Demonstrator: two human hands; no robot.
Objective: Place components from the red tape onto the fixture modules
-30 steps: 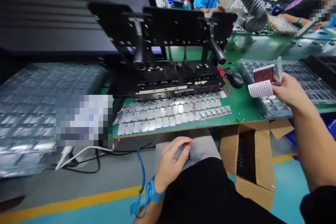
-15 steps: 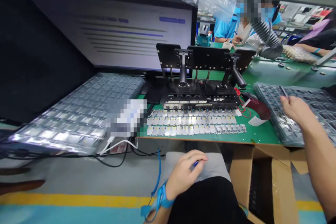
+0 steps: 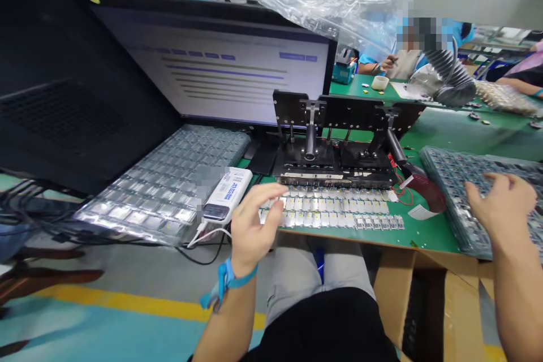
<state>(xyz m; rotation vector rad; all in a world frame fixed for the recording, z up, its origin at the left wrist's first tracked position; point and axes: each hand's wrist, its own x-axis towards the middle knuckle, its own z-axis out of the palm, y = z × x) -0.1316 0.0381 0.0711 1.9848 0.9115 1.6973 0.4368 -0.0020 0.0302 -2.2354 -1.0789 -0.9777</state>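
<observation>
My left hand (image 3: 254, 220) hangs open over the front of the green mat (image 3: 428, 235), fingertips just above rows of small metal-and-white modules (image 3: 335, 212). Beside it lies a white power bank (image 3: 223, 195) with a cable. My right hand (image 3: 500, 198) is open, fingers spread, over a stacked clear blister tray of components (image 3: 449, 192), and appears to touch it. A dark red label sheet (image 3: 428, 192) with a white backing lies on the mat near that hand. A blue wrist strap (image 3: 227, 277) circles my left wrist.
A black test fixture (image 3: 335, 147) with clamp levers stands behind the modules, before a lit monitor (image 3: 216, 70). Clear trays (image 3: 169, 181) are stacked at left. A cardboard box (image 3: 428, 305) sits below the table edge. A co-worker (image 3: 403, 62) works beyond, under a plastic bag.
My left hand has risen from my lap to above the modules. My right hand no longer holds the label sheet, which lies on the mat. The view has swung up and left.
</observation>
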